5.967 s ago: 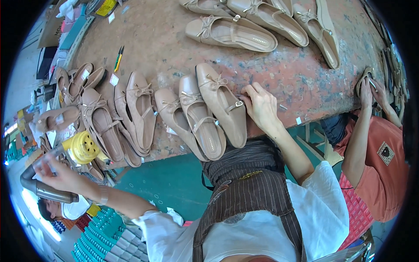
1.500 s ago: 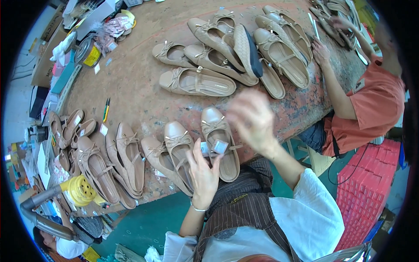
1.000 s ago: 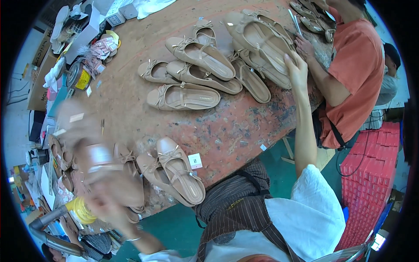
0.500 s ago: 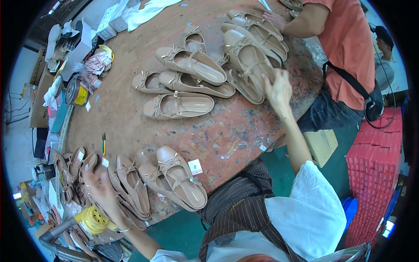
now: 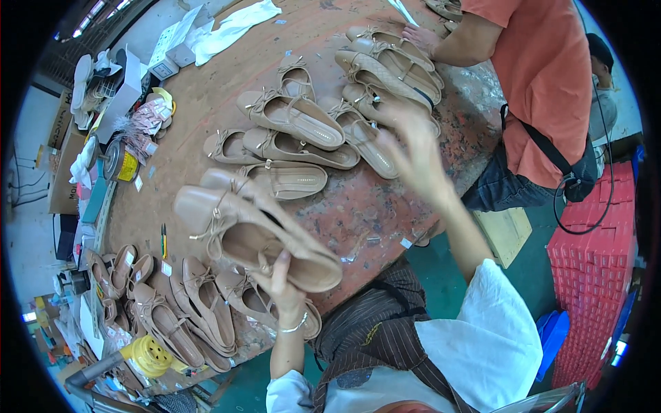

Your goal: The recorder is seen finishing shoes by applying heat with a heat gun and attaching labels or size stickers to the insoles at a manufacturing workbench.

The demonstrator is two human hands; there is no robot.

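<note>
Beige shoe [image 5: 251,241] is in the left hand [image 5: 284,292], apparently raised over the worktop [image 5: 182,131]. Grip: thumb over the inner edge, pinching the side wall; fingers below mostly hidden.

Long axis runs 10 to 4 o'clock: bowed toe at 10, heel at 4. From the left grip the toe lies toward 10–11, the heel toward 2. A second shoe [image 5: 224,180] shows past its 12 o'clock side; cannot tell whether the same grip carries it.

Right hand [image 5: 416,151] is at 1–2 o'clock from the left, well apart; blurred, fingers look spread, contact uncertain. Nearest it: far shoes [image 5: 365,141]. Left hand clearly nearer the raised shoe. Near row of shoes [image 5: 206,303]: 9 o'clock of the left grip.
</note>
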